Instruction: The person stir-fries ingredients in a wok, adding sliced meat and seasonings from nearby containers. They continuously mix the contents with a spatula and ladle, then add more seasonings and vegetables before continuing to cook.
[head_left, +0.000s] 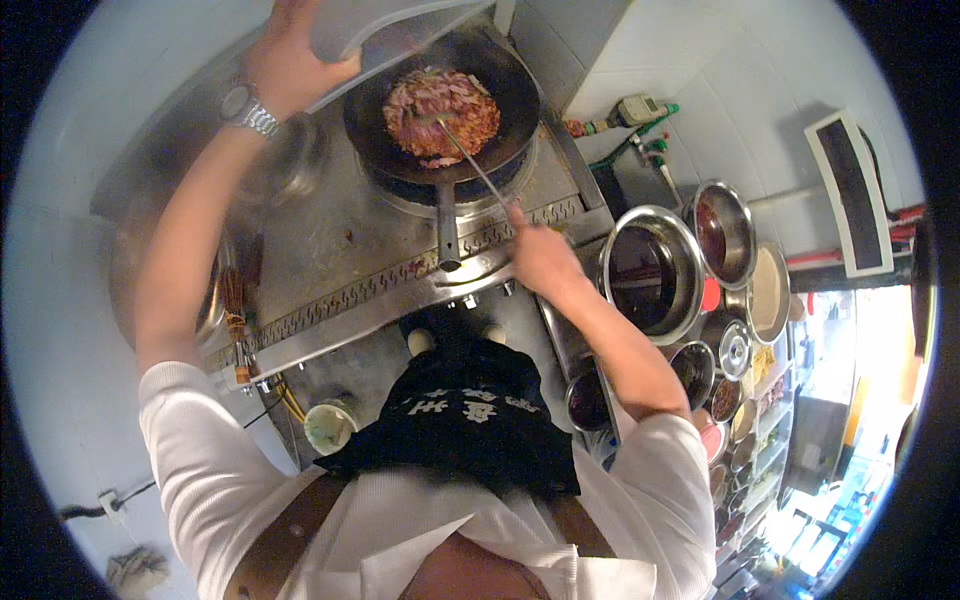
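Observation:
My left hand (292, 71), with a metal-banded watch (247, 109) at the wrist, grips a translucent plastic container (367, 26). The container is tilted at the edge of a dark wok (519, 105), and its far part runs out of view. My right hand (546, 259) is closed around the long metal handle of a cooking utensil (480, 171), whose head rests in the food, mostly hidden. Sliced meat (442, 101) lies heaped in the wok over reddish, chopped-looking pieces. The wok sits on a burner with its hollow handle (447, 225) towards me.
A bamboo wok brush (235, 296) stands at the left of the steel stove (315, 247). To the right are a large steel pot (694, 251) of dark liquid, a bowl of red sauce (712, 232) and several seasoning containers. A pale bucket (330, 427) stands below the stove's front edge.

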